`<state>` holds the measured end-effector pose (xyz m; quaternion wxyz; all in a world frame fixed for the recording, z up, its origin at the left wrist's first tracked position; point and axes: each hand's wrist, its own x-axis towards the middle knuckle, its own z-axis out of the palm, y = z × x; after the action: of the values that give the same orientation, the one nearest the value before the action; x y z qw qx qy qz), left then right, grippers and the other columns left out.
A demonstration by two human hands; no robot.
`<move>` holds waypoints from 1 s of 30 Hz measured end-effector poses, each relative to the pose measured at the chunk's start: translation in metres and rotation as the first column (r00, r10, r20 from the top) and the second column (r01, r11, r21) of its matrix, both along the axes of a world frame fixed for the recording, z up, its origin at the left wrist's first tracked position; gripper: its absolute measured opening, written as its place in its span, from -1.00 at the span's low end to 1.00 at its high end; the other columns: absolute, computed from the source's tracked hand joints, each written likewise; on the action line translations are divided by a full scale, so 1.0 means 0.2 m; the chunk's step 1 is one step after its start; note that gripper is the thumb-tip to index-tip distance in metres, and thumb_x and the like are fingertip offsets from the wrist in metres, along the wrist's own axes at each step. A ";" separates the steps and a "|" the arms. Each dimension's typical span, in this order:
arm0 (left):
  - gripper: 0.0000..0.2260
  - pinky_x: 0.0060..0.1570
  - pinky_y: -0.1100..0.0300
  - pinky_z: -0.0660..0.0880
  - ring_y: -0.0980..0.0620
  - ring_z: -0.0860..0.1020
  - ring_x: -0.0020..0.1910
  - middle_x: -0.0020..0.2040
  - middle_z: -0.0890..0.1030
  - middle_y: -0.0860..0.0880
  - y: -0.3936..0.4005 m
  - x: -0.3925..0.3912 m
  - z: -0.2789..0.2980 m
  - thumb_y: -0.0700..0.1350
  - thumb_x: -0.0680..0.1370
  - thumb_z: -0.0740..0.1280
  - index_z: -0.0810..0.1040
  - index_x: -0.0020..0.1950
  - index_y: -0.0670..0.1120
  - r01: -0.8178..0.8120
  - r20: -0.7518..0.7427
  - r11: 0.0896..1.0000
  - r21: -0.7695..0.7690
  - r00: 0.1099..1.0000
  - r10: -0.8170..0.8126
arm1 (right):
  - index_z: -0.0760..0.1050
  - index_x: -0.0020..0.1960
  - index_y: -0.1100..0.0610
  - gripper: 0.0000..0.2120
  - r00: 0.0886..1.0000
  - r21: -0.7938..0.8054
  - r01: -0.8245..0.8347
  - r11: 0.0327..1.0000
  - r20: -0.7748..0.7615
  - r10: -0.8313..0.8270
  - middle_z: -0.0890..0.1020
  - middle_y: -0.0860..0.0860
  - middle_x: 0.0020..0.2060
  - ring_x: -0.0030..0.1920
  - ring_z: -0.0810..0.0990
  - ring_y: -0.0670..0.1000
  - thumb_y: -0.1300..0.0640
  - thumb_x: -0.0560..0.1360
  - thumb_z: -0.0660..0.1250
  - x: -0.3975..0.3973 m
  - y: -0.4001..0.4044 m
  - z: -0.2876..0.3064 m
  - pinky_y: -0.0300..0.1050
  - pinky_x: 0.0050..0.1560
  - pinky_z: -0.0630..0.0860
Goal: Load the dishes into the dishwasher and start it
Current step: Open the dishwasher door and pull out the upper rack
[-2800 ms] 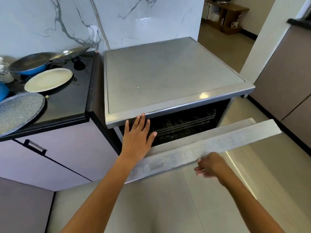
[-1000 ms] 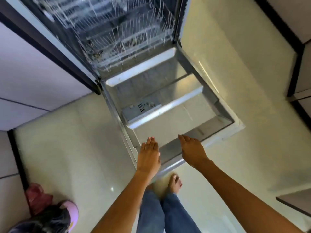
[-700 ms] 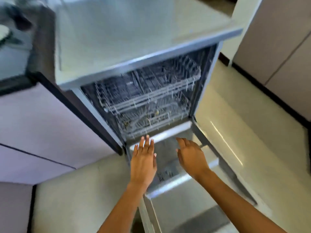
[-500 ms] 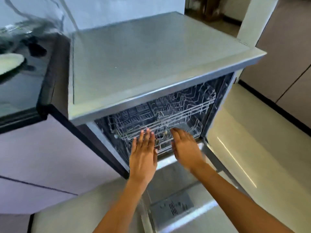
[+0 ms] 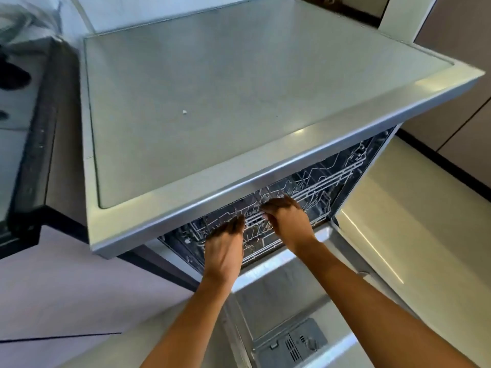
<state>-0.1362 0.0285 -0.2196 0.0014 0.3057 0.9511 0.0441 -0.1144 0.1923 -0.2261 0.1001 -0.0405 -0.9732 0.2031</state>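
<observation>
Both hands reach into the open dishwasher [image 5: 265, 128] at centre frame: left hand [image 5: 225, 248] and right hand [image 5: 288, 220] at the front of the wire rack [image 5: 318, 189], fingers curled; can't tell if they're gripping it. Door [image 5: 287, 314] lies flat, lower centre.

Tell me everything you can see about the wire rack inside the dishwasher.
The rack is a basket of thin, pale wire, probably coated metal, with upright prongs and a railed front edge. It sits inside the dark dishwasher, under its grey top, above the dropped door. No dishes show in it. The left hand and right hand reach its front; whether their fingers grip the wire is blurred.
</observation>
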 end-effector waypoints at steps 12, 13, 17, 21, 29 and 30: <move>-0.66 -0.05 0.20 0.51 0.03 0.61 -0.02 0.05 0.62 -0.02 0.01 0.42 0.08 -0.19 0.68 0.01 0.27 0.45 -0.03 -0.017 0.056 0.983 -0.185 0.998 0.028 | 0.59 0.10 -0.06 -0.76 0.991 0.044 0.028 0.999 0.128 -0.033 0.66 -0.02 -0.05 -0.01 0.59 0.03 0.20 0.50 0.34 0.41 0.02 -0.03 -0.04 -0.06 0.59; -0.64 -0.05 0.18 0.50 0.01 0.61 -0.01 0.06 0.62 -0.02 0.01 0.49 0.09 -0.21 0.68 0.01 0.23 0.47 -0.01 -0.002 0.053 0.984 -0.178 0.999 0.011 | 0.59 0.10 -0.07 -0.75 0.990 0.064 0.023 0.998 0.140 -0.032 0.66 -0.01 -0.05 -0.01 0.60 0.04 0.20 0.49 0.34 0.49 0.04 -0.03 -0.03 -0.07 0.60; -0.57 -0.12 0.13 0.47 -0.03 0.61 -0.04 0.01 0.63 -0.01 0.02 0.79 0.11 -0.27 0.65 0.03 0.19 0.50 0.01 0.025 0.070 0.981 -0.192 0.997 -0.012 | 0.57 0.09 -0.08 -0.78 0.984 0.111 0.004 0.994 0.176 -0.024 0.64 -0.01 -0.04 0.00 0.58 0.04 0.17 0.51 0.31 0.79 0.06 0.00 -0.03 -0.04 0.58; -0.59 -0.29 0.19 0.43 0.03 0.61 -0.18 -0.09 0.62 -0.02 0.00 1.02 0.15 -0.27 0.60 0.20 0.34 0.43 -0.03 0.011 0.060 0.992 -0.126 0.998 -0.004 | 0.62 0.03 -0.02 -0.80 0.983 0.116 -0.007 0.993 0.183 -0.014 0.66 0.00 -0.10 -0.05 0.60 0.03 0.20 0.47 0.35 1.03 0.01 0.06 -0.06 -0.09 0.60; -0.44 -0.71 0.39 0.20 0.14 0.35 -0.71 -0.60 0.45 0.01 0.00 1.43 0.13 -0.23 -0.18 0.66 0.71 -0.20 -0.02 0.062 0.041 0.998 -0.011 0.997 -0.061 | 0.65 -0.28 -0.02 -0.67 0.987 0.113 0.015 0.994 0.160 -0.033 0.66 -0.04 -0.37 -0.36 0.62 -0.03 0.29 0.07 0.63 1.44 0.01 0.05 -0.19 -0.42 0.59; -0.45 -0.71 0.40 0.18 0.15 0.31 -0.72 -0.60 0.44 0.03 0.00 1.46 0.12 -0.21 -0.15 0.67 0.71 -0.19 -0.03 0.067 0.047 0.998 -0.004 0.997 -0.066 | 0.65 -0.29 -0.01 -0.67 0.988 0.113 0.008 0.994 0.154 -0.026 0.66 -0.04 -0.37 -0.36 0.62 -0.04 0.28 0.06 0.64 1.48 0.01 0.05 -0.21 -0.40 0.59</move>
<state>0.1566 0.0277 -0.1951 0.0259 0.3361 0.9402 0.0486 0.1811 0.1952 -0.2167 0.0278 -0.0588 -0.9875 0.1437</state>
